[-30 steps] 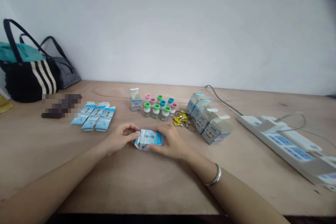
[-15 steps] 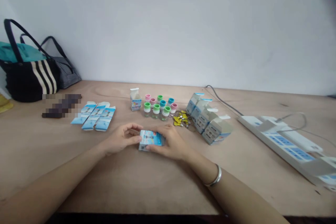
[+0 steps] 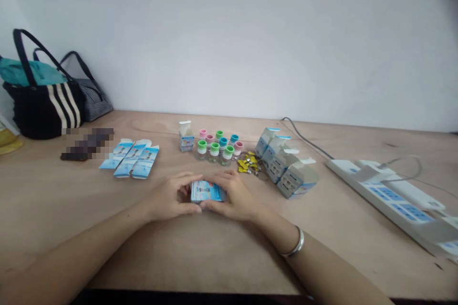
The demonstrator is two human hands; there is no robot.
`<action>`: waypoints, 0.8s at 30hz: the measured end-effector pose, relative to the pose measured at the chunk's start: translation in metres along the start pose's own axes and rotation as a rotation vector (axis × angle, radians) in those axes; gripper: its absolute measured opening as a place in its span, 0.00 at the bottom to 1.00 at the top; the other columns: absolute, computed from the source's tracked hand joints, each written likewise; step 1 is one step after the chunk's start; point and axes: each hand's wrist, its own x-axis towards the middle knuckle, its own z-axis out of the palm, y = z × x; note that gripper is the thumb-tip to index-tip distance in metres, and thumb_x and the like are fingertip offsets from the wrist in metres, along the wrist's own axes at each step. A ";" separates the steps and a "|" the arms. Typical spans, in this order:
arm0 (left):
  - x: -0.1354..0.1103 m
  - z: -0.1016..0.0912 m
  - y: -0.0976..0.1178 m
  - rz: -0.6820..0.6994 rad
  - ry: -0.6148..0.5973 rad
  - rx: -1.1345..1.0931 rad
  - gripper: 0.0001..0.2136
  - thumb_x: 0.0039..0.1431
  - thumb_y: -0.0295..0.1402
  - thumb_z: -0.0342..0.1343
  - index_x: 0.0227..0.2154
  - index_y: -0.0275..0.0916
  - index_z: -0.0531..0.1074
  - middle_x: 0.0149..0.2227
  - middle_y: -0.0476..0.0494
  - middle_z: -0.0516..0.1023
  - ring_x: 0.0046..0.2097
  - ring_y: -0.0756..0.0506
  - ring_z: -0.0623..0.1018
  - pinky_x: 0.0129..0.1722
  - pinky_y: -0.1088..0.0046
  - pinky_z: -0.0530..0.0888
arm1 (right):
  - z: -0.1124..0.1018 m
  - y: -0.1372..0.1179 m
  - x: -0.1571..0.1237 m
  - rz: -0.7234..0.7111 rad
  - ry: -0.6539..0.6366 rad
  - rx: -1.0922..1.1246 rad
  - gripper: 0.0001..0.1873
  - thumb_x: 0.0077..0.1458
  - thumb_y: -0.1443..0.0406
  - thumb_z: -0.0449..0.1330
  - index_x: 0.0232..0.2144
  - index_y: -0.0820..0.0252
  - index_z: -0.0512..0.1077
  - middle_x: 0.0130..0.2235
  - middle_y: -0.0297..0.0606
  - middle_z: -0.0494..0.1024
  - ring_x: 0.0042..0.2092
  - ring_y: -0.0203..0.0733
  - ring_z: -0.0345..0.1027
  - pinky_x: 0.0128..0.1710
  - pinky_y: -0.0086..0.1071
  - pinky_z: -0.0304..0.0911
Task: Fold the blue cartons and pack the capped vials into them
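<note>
Partly hidden, a blue carton (image 3: 208, 191) sits clamped between left hand (image 3: 169, 198) and right hand (image 3: 234, 196); nine capped vials (image 3: 216, 147) stand toward the back edge of the desk (image 3: 157, 128).

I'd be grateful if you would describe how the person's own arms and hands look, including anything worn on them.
Both forearms are bare, with no sleeves in view. The left hand and right hand wear no gloves, and no rings show. A slim silver bangle circles the right wrist; the left wrist shows no band or watch.
</note>
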 end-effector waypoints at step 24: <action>0.067 -0.034 -0.060 -0.417 0.369 0.367 0.19 0.44 0.36 0.62 0.41 0.36 0.71 0.42 0.37 0.78 0.46 0.37 0.76 0.46 0.63 0.71 | 0.010 0.018 -0.001 0.108 0.314 0.043 0.15 0.52 0.62 0.59 0.43 0.58 0.67 0.46 0.46 0.66 0.37 0.42 0.66 0.41 0.42 0.67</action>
